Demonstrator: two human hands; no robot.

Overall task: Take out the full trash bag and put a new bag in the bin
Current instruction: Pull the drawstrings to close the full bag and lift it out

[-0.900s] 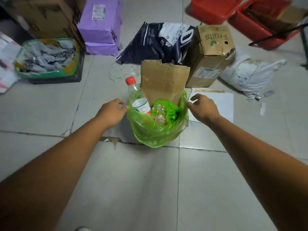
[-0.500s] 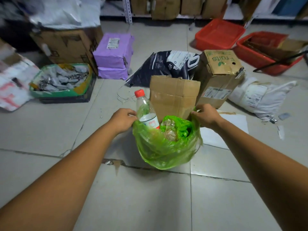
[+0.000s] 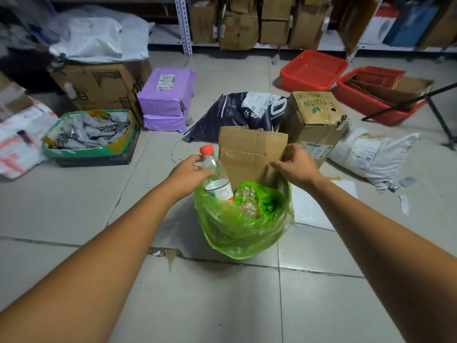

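Observation:
A full green trash bag (image 3: 237, 229) sits on the tiled floor in the middle of the head view. A clear plastic bottle (image 3: 214, 169) with a red cap, a flattened cardboard box (image 3: 249, 154) and crumpled wrappers stick out of its top. My left hand (image 3: 188, 173) grips the bag's left rim beside the bottle. My right hand (image 3: 295, 165) grips the bag's right rim, with its fingers against the cardboard. The bin itself is hidden under the bag, if it is there at all.
Behind the bag lie a dark pet-food sack (image 3: 237, 112), a "fruits" carton (image 3: 315, 117) and a white parcel (image 3: 371, 154). Purple parcels (image 3: 165, 97) and a green-lined crate (image 3: 91, 137) stand left. Red baskets (image 3: 314, 70) and shelves of boxes line the back.
Both hands closed in on the bag's rim and took hold of it. The view tilted up, so the shelves at the back came into sight.

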